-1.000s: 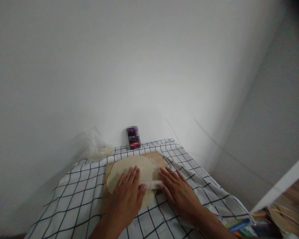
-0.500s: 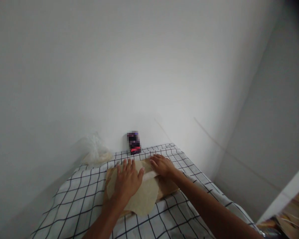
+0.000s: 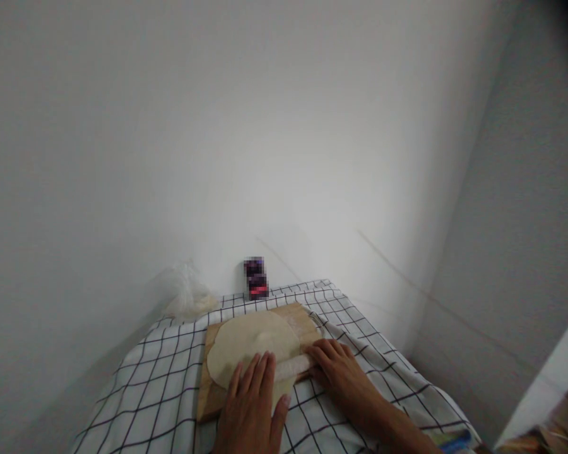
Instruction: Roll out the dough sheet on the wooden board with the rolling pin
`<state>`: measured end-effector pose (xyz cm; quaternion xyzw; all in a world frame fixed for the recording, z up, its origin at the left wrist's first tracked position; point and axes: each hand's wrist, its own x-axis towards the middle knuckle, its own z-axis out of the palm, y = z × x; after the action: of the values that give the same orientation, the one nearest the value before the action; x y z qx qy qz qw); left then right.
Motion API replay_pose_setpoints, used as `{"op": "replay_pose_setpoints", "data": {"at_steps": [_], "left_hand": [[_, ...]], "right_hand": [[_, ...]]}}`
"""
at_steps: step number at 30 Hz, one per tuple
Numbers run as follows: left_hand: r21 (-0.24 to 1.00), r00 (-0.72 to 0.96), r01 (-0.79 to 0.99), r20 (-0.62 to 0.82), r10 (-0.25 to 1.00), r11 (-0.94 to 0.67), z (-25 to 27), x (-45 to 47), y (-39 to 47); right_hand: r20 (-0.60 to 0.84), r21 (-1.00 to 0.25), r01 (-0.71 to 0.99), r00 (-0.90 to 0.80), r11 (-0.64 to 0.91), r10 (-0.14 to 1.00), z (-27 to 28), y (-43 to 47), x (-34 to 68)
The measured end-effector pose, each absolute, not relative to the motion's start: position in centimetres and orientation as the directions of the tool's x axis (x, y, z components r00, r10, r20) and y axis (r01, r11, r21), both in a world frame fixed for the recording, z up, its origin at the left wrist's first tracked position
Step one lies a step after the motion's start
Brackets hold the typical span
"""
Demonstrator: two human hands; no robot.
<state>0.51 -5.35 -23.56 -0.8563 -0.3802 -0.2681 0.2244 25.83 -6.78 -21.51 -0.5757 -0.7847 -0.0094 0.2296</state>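
A thin, pale sheet of dough point(image 3: 250, 340) lies spread over a wooden board point(image 3: 212, 394), its near edge hanging past the board's front. Across the near part of the dough rests a whitish rolling pin point(image 3: 291, 368). My left hand point(image 3: 252, 403) lies over the pin's left part, palm down, fingers stretched forward and thumb apart. At the pin's right end, my right hand point(image 3: 338, 372) curls its fingers over it. The left end of the pin is hidden beneath my left hand.
A checked cloth point(image 3: 156, 372) covers the table. At the back left sits a clear plastic bag point(image 3: 189, 296) with something pale inside. A dark, pixelated object point(image 3: 256, 277) stands against the white wall point(image 3: 284, 157). Blurred items point(image 3: 544, 438) show at the lower right.
Both hands and the rolling pin have moved back toward me, from the far part of the dough to its near edge. More of the dough's far side is uncovered.
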Motion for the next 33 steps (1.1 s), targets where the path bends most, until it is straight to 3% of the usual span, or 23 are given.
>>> {"op": "replay_pose_setpoints", "data": {"at_steps": [9,14,22,29,33], "left_hand": [[-0.034,0.525,0.806,0.504,0.686,-0.592,-21.4,-2.3,-4.6],[0.049,0.435,0.855,0.472,0.767,-0.516,-21.0,-1.7,-3.2],[-0.098,0.385,0.914,0.512,0.768,-0.394,-21.0,-0.7,1.6],[-0.278,0.443,0.893,0.422,0.791,-0.353,-21.0,0.0,2.8],[-0.271,0.423,0.901,0.383,0.821,-0.339,-20.8,0.5,2.4]], "right_hand": [[0.312,-0.258,0.8,-0.461,0.541,0.831,-16.7,-2.1,26.6],[0.275,-0.278,0.802,-0.461,0.529,0.844,-17.2,3.9,24.9],[0.253,-0.264,0.86,-0.375,0.436,0.892,-16.9,10.8,21.3],[0.227,-0.175,0.848,-0.46,0.501,0.858,-17.5,13.1,21.5],[0.231,-0.189,0.825,-0.49,0.533,0.84,-18.5,13.4,22.0]]}}
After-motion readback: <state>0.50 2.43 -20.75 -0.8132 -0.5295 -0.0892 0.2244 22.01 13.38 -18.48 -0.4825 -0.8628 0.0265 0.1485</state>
